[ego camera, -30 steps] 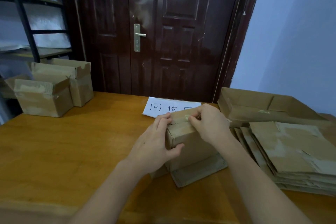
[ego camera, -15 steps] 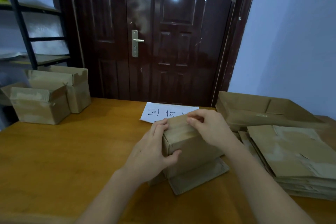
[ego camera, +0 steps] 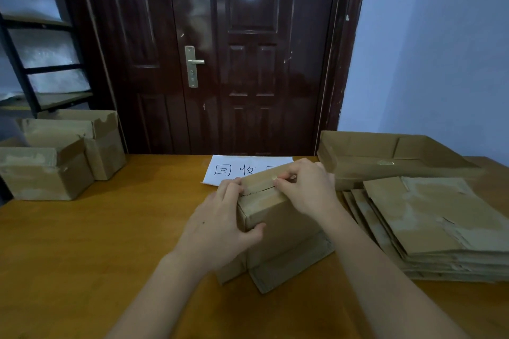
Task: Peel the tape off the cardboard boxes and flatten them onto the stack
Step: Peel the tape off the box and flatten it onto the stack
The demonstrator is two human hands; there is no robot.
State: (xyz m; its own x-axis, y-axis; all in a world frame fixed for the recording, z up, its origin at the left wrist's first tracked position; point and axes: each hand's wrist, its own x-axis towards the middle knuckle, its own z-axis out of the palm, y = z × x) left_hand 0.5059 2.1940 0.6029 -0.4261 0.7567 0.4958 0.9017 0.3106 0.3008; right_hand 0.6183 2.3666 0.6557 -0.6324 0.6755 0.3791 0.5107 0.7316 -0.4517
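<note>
Currently both hands on small brown cardboard box [ego camera: 278, 226], mid orange-brown wooden table [ego camera: 96, 242].
Left hand [ego camera: 220, 231] grips the box's left corner, thumb on front face. Right hand [ego camera: 305, 187] pinches at the top seam; tape itself too small to tell. Stack of flattened brown cardboard [ego camera: 435, 226] lies right, open shallow cardboard tray [ego camera: 385, 157] behind it. Two open cardboard boxes [ego camera: 60, 154] far left. White paper sheet with handwriting [ego camera: 237, 168] behind the box. Dark glossy door [ego camera: 220, 49], bluish wall [ego camera: 429, 49], black metal shelving [ego camera: 35, 69] left.

Two bare forearms, no sleeves in view; left hand [ego camera: 220, 231] and right hand [ego camera: 308, 190] ungloved, without rings.
</note>
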